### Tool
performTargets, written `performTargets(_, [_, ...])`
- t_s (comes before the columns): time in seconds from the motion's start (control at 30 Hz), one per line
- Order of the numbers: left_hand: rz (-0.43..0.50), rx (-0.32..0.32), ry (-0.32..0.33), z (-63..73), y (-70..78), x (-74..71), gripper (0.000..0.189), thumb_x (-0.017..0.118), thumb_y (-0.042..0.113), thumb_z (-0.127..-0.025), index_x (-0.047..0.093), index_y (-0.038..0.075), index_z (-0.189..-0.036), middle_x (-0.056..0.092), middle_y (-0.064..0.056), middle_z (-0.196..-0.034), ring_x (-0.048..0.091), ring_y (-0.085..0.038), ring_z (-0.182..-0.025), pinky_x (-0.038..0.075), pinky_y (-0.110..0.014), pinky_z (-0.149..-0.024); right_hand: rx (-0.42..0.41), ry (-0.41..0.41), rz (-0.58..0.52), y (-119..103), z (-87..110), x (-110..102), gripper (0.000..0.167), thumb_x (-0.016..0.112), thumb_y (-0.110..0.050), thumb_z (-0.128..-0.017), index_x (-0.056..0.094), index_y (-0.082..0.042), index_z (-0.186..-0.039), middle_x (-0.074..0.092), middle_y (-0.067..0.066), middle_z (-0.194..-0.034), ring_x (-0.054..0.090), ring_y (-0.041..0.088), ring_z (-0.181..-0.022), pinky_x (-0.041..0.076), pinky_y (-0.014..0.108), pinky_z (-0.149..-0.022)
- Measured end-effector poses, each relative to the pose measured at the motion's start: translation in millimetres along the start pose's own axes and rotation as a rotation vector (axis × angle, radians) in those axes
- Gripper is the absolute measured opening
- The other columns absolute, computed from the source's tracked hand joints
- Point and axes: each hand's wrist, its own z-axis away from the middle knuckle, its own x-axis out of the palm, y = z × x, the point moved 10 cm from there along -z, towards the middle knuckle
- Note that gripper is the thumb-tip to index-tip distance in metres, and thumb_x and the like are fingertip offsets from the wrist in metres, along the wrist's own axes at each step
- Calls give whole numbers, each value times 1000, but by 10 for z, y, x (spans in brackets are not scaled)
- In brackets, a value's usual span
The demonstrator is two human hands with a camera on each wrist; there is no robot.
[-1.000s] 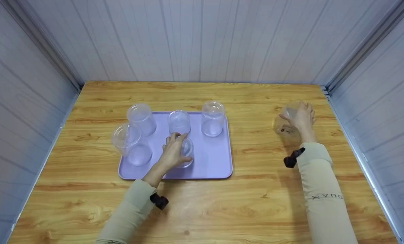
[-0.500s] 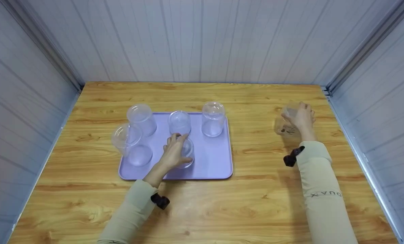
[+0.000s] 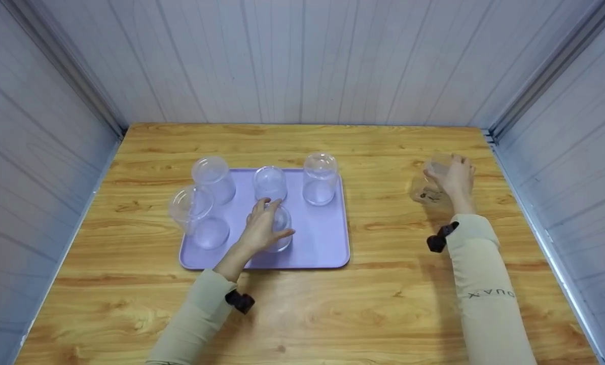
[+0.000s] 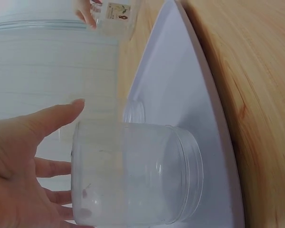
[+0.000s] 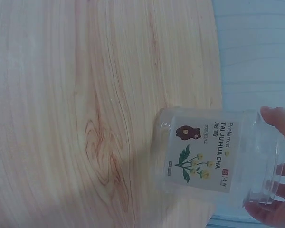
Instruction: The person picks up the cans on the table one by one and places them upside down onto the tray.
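My left hand point(image 3: 261, 225) is around a clear plastic jar point(image 3: 282, 223) near the front of the lilac tray point(image 3: 315, 243). In the left wrist view that jar point(image 4: 137, 175) stands mouth-down, its threaded rim against the tray. The thumb point(image 4: 57, 116) is spread away from the jar; the other fingers lie partly behind it, and whether they touch is unclear. At the right, my right hand point(image 3: 458, 181) grips a clear jar point(image 3: 428, 192) by its neck. The right wrist view shows this jar's label point(image 5: 199, 152), with a bear and yellow flowers; the jar appears upright on the table.
Several more clear jars are on or at the tray: one at back right point(image 3: 319, 180), one at back middle point(image 3: 270, 180), others at its left side point(image 3: 212, 175). Wooden table point(image 3: 383, 304) surrounds the tray, with pale panel walls point(image 3: 302, 61) behind and on both sides.
My left thumb has swung outward from the jar, and the hand has spread wider. That jar stays in place. My right hand has shifted only slightly at the labelled jar.
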Motion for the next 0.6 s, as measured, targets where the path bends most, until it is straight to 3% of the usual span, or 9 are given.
performTargets(0.27, [-24, 85, 111, 46, 101, -136, 70, 76, 23, -69, 45, -8, -123, 41, -27, -121, 44, -41, -108, 33, -48, -93, -26, 38, -69, -29, 88, -31, 89, 63, -47, -76, 21, 4, -137, 21, 29, -135, 20, 44, -122, 24, 54, -96])
performTargets(0.6, [0, 156, 202, 107, 199, -235, 60, 73, 17, -72, 47, -10, -119, 46, -23, -117, 48, -37, -104, 38, -43, -90, -63, 65, -140, -47, 257, 0, 88, 64, -47, -75, 26, 3, -136, 25, 29, -131, 25, 44, -119, 26, 53, -95])
